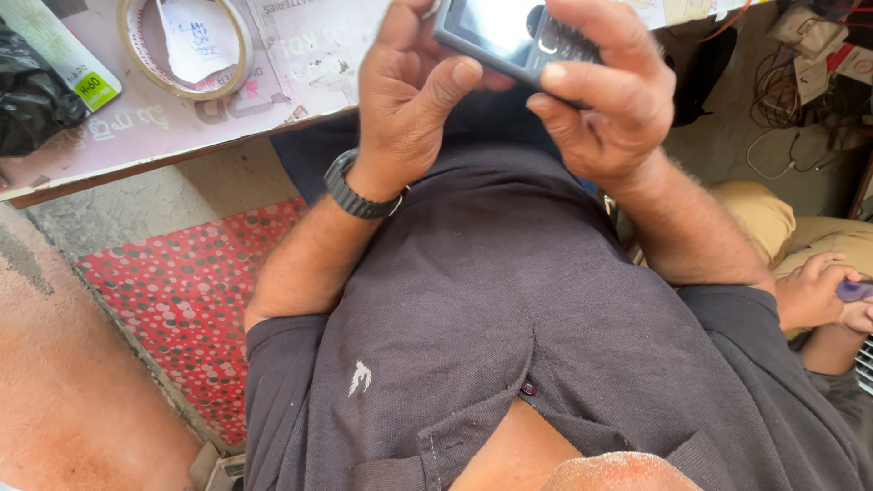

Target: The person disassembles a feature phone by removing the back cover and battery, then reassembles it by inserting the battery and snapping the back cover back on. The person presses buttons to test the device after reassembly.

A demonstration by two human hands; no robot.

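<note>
Up close, both hands grasp a glossy dark keypad phone [509,36], left hand [409,100] and right hand [605,105] curled round it; a tape roll [136,68] lies on the worn counter [300,64].

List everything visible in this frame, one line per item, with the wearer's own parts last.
keypad phone: 1, dark grey with lit screen, held in both hands at top centre
tape roll: 1, beige, on the table at top left
paper slip: 1, white, inside the tape roll
black plastic bag: 1, table's left edge
table: 1, pinkish top, upper left
dotted mat: 1, red, on the floor at left
cables: tangle, pale, top right
other person's hand: 1, right edge, beside a purple object
wristwatch: 1, black, left wrist
polo shirt: 1, dark grey, centre
left hand: on the phone
right hand: on the phone
</note>
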